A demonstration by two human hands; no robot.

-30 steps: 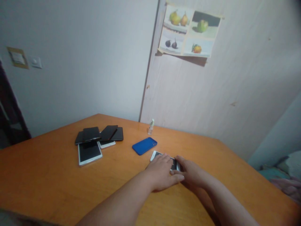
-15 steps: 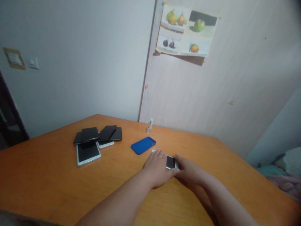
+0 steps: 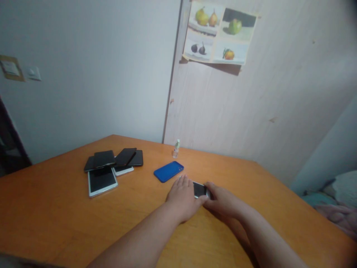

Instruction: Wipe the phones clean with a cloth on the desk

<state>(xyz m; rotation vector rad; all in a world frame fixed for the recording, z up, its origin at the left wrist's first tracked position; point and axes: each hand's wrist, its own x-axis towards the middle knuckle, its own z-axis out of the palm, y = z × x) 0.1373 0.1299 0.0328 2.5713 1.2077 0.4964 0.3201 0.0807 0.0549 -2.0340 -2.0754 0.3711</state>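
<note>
Note white phone (image 3: 199,189) on bench (image 3: 55,208), under left hand (image 3: 182,197) at its left end (cannot tell whether clamped there or only resting) and in right hand's (image 3: 223,200) grip, clamped on its right end between thumb and fingers. Mark blue phone case (image 3: 169,171) just beyond left hand, small bottle (image 3: 176,149) upright farther back, and white-edged tablet (image 3: 102,181) well apart, off left.

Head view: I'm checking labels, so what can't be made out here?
All in the head view:
Phone, left part: mostly hidden by the left hand.
Phone, right end: partly hidden by the right hand.
White tablet, far end: covered by a dark flat item.
Bottle: any lettering too small and blurred.
Crumpled cloth: cut off by the right edge.
</note>
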